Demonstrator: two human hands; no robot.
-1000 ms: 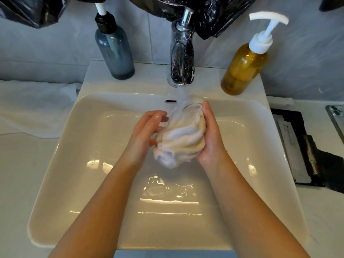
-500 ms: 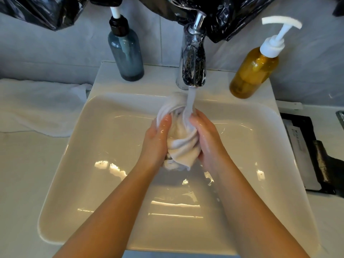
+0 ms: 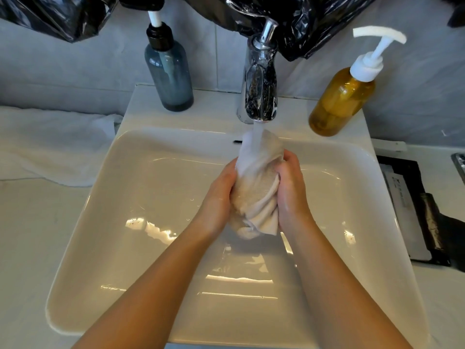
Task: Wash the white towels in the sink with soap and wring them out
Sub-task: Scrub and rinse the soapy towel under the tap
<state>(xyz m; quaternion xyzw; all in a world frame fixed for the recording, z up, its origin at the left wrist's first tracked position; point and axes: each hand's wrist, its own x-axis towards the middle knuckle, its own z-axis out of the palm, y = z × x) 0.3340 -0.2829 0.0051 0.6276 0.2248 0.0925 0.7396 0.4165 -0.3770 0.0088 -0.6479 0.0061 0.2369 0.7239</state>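
- Towel (image 3: 254, 195) bunched between both hands above the sink (image 3: 141, 222) basin, its top end under the running tap (image 3: 260, 81).
- Left hand (image 3: 219, 200) clasps the towel's left side, fingers curled round it.
- Right hand (image 3: 289, 187) grips the right side — fingers wrapped over the far end.
- Blue-grey pump bottle (image 3: 169, 69) far left of tap, amber one (image 3: 341, 102) far right.
- Second white towel (image 3: 50, 144) lies on the counter left of the sink.

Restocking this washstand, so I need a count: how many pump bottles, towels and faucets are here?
Pump bottles: 2, blue-grey bottle, amber bottle.
White towels: 2, wet towel under the water, towel on the counter.
Faucet: 1.
Total: 5.
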